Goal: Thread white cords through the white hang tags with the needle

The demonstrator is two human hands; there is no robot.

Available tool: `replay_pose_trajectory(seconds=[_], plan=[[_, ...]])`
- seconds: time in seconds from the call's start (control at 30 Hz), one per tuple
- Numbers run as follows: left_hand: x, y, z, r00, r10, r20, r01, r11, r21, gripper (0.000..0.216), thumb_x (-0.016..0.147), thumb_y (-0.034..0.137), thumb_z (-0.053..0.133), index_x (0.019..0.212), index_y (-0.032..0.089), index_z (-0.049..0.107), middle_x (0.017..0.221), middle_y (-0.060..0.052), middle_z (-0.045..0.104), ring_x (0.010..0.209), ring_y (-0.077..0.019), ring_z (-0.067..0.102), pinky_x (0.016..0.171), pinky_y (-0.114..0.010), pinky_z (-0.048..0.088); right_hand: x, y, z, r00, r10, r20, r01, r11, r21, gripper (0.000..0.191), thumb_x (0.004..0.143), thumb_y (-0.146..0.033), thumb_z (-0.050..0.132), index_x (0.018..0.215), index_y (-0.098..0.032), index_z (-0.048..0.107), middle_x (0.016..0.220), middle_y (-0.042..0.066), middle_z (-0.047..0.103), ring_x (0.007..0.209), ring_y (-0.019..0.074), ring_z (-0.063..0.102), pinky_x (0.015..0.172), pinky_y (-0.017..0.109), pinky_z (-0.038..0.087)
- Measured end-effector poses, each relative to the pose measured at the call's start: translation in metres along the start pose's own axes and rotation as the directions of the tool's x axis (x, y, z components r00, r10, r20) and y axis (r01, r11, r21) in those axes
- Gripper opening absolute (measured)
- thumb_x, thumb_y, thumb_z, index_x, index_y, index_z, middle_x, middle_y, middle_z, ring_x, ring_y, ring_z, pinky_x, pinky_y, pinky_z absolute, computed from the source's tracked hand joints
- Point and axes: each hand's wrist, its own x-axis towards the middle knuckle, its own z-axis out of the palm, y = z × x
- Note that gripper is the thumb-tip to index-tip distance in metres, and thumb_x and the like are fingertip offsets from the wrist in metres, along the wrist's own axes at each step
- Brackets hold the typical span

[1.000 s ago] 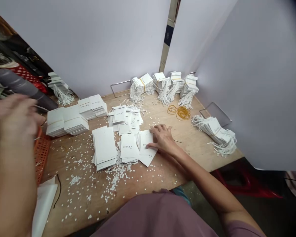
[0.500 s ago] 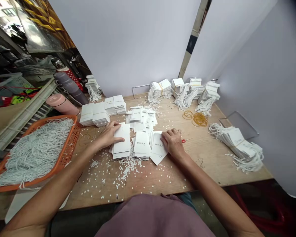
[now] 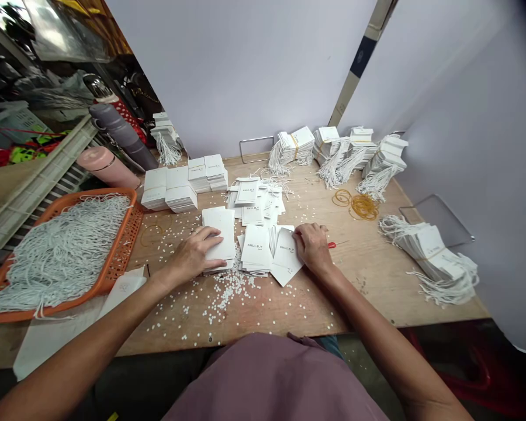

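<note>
A stack of white paper hang tags [image 3: 226, 221] stands on the table in front of me. My left hand [image 3: 195, 252] lies over its left edge, thumb and fingers apart on the top card. Just right of it sits a second pile of tags [image 3: 256, 248] printed "SHUI.B.Y". Several fanned tags [image 3: 286, 252] overlap that pile's right side. The curled fingers of my right hand [image 3: 314, 247] pinch their upper right edge; the fingertips are partly hidden. Behind these lies a loose heap of strung tags [image 3: 248, 190].
An orange basket [image 3: 134, 225] of white strings stands left. Banded tag blocks [image 3: 182, 190] sit behind my left hand. Strung bundles [image 3: 301, 140] line the back; another bundle [image 3: 429, 245] lies right. Rubber bands [image 3: 363, 207], a red-handled tool [image 3: 332, 245] and paper dots [image 3: 228, 292] are on the table.
My left hand has slid toward me and a little left on its stack, uncovering more of the stack's far end. My right hand stays at the fanned tags. The view has shifted slightly.
</note>
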Motion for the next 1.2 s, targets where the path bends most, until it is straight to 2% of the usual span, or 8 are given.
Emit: replay_pose_trajectory(seconds=[0.27,0.43,0.53,0.63,0.73,0.83,0.97,1.2], plan=[[-0.011,0.016,-0.017,0.973,0.117,-0.197,-0.136,0.987,-0.089,0.027,0.094,0.03,0.058,0.113,0.022,0.075,0.115,-0.01,0.075,0.106,-0.0263,0.071,0.096,-0.045,0.058,-0.003,-0.015,-0.036,0.993,0.096,-0.071,-0.039,0.822,0.568,0.021,0.093,-0.024,0.046,0.089,-0.019,0.066,0.089,0.009,0.067,0.084,0.0226,0.061,0.077,0.036,0.047],[-0.017,0.072,-0.018,0.913,0.261,-0.314,-0.278,0.961,-0.009,0.035,0.09,0.019,0.062,0.122,0.031,0.071,0.118,-0.005,0.074,0.111,-0.0279,0.069,0.094,-0.049,0.058,0.002,-0.067,-0.053,0.902,0.085,0.424,-0.431,0.258,0.865,0.032,0.085,-0.048,0.066,0.084,-0.017,0.073,0.082,0.006,0.07,0.071,0.0179,0.063,0.062,0.031,0.052],[-0.01,0.1,-0.004,0.924,0.3,-0.238,-0.342,0.927,-0.157,0.032,0.087,0.031,0.07,0.118,0.033,0.072,0.12,-0.005,0.073,0.116,-0.0306,0.065,0.102,-0.055,0.053,0.008,-0.083,-0.043,0.875,0.105,0.473,-0.48,0.067,0.874,0.034,0.073,-0.049,0.079,0.077,-0.016,0.071,0.072,0.002,0.068,0.061,0.0136,0.058,0.058,0.028,0.049],[0.008,0.111,0.01,0.954,-0.076,-0.289,-0.072,0.879,-0.472,0.045,0.079,0.05,0.076,0.118,0.029,0.072,0.122,-0.009,0.072,0.12,-0.0331,0.062,0.106,-0.057,0.049,0.006,-0.082,-0.039,0.907,0.122,0.403,-0.418,0.147,0.897,0.031,0.075,-0.047,0.078,0.079,-0.017,0.072,0.073,0.002,0.069,0.064,0.0139,0.057,0.059,0.028,0.048],[0.029,0.11,0.02,0.891,-0.441,-0.104,0.138,0.482,-0.865,0.035,0.082,0.049,0.073,0.106,0.024,0.074,0.103,-0.009,0.076,0.101,-0.0279,0.069,0.091,-0.048,0.057,-0.004,-0.072,-0.047,0.955,0.065,0.288,-0.292,0.36,0.886,0.024,0.081,-0.042,0.073,0.079,-0.018,0.073,0.076,0.003,0.068,0.07,0.0157,0.059,0.065,0.031,0.049],[0.041,0.108,0.029,0.819,-0.574,0.019,0.146,0.177,-0.973,0.026,0.075,0.045,0.079,0.084,0.021,0.075,0.084,-0.004,0.075,0.077,-0.0214,0.069,0.073,-0.035,0.059,-0.011,-0.056,-0.062,0.974,0.206,0.089,-0.178,0.466,0.867,0.017,0.085,-0.036,0.07,0.09,-0.02,0.075,0.088,0.005,0.069,0.079,0.0168,0.062,0.073,0.032,0.052],[0.041,0.113,0.035,0.846,-0.529,0.06,0.217,0.239,-0.946,0.027,0.077,0.047,0.077,0.079,0.02,0.074,0.073,0.0,0.07,0.065,-0.0167,0.062,0.06,-0.026,0.052,-0.016,-0.048,-0.078,0.938,0.327,0.114,-0.223,0.319,0.921,0.037,0.078,-0.032,0.079,0.112,-0.022,0.067,0.083,0.001,0.065,0.073,0.0151,0.061,0.07,0.03,0.054],[0.046,0.122,0.032,0.87,-0.489,-0.055,0.213,0.474,-0.854,0.029,0.086,0.043,0.068,0.082,0.015,0.074,0.073,-0.001,0.065,0.069,-0.0146,0.055,0.06,-0.022,0.043,-0.018,-0.062,-0.101,0.928,0.345,0.144,-0.233,0.233,0.944,0.025,0.074,-0.032,0.083,0.089,-0.019,0.069,0.073,0.0,0.065,0.065,0.0122,0.059,0.062,0.026,0.053]])
